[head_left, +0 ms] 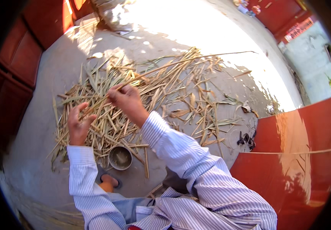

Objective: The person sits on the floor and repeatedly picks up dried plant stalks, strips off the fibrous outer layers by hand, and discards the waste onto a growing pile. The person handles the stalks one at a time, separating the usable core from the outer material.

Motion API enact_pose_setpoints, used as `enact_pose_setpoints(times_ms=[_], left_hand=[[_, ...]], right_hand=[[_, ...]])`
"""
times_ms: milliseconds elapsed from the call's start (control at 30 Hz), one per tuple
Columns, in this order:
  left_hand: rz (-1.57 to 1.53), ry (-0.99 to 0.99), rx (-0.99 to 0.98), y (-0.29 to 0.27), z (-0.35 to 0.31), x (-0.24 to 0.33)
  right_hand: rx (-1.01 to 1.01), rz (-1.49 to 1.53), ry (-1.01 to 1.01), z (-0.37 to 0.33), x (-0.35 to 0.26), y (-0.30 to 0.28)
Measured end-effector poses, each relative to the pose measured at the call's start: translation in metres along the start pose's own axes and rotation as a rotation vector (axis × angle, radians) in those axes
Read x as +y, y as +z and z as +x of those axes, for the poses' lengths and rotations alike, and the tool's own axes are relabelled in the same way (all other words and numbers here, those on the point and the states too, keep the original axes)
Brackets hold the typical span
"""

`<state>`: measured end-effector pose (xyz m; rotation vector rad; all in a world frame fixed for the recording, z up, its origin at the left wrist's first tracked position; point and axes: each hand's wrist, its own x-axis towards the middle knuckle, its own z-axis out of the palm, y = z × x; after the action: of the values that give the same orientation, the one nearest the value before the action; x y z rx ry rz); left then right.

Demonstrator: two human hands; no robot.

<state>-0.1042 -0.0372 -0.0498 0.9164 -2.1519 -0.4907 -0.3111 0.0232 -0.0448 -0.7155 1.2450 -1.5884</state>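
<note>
My right hand (129, 102) is closed around a long, thin dry stalk (181, 61), which slants away to the far right and tapers toward its tip. Just left of it, my left hand (79, 124) is raised with thumb and fingers apart and nothing visible between them. Below both hands spreads a loose pile of cut dry stalks and husks (108, 126), straw-coloured with some greenish leaves. A round metal bowl (120, 168) sits at the pile's near edge; what it holds is hard to make out.
Red panels (21, 57) line the left side, and a large red sheet (284, 168) leans at the right. A pale sack (113, 15) stands at the far end. Dark scraps (246, 140) lie near the red sheet. My sandalled foot (110, 180) is beside the bowl.
</note>
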Motion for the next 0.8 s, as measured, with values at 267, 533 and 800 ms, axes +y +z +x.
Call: enact_pose_setpoints(times_ms=[267, 533, 800], left_hand=[[-0.520, -0.486, -0.053, -0.012, -0.016, -0.035], [-0.181, -0.423, 0.414, -0.049, -0.016, -0.076], [0.418, 0.200, -0.026, -0.021, 0.006, -0.004]], right_hand=[[-0.027, 0.113, 0.013, -0.004, -0.010, 0.001], [0.006, 0.063, 0.015, 0.000, -0.011, -0.007], [-0.078, 0.123, 0.013, 0.001, -0.001, 0.005]])
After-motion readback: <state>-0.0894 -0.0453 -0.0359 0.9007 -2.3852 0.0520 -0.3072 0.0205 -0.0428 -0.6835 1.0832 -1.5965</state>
